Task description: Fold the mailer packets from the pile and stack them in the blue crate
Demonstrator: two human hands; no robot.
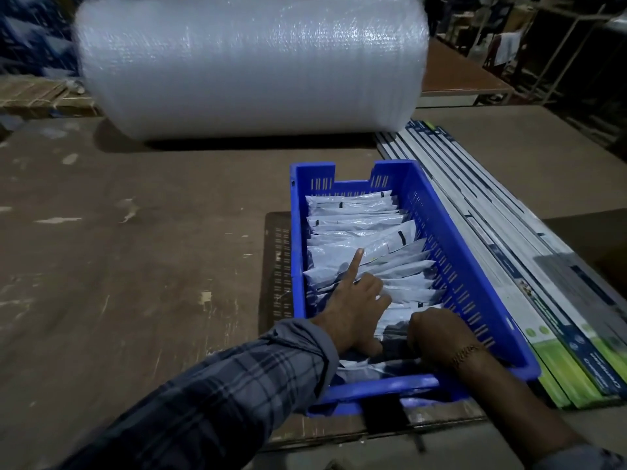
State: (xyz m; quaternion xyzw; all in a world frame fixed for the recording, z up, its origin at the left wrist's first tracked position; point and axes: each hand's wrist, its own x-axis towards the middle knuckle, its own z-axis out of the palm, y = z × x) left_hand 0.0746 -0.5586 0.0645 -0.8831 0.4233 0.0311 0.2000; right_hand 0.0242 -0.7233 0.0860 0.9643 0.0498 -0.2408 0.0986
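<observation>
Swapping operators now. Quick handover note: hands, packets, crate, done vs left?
Left hand: inside the blue crate, index finger straight, other fingers curled among the folded mailer packets.
Right hand: curled down into the packets at the crate's near end; what it grips is hidden.
Crate sits on the table, holding a row of packets standing on edge from far end to near end.
Done: crate looks nearly full.
Left: seat the near packets. No unfolded pile is in view, so remaining count unknown.
Nearby: bubble wrap roll behind, flat boxes to the right.
</observation>
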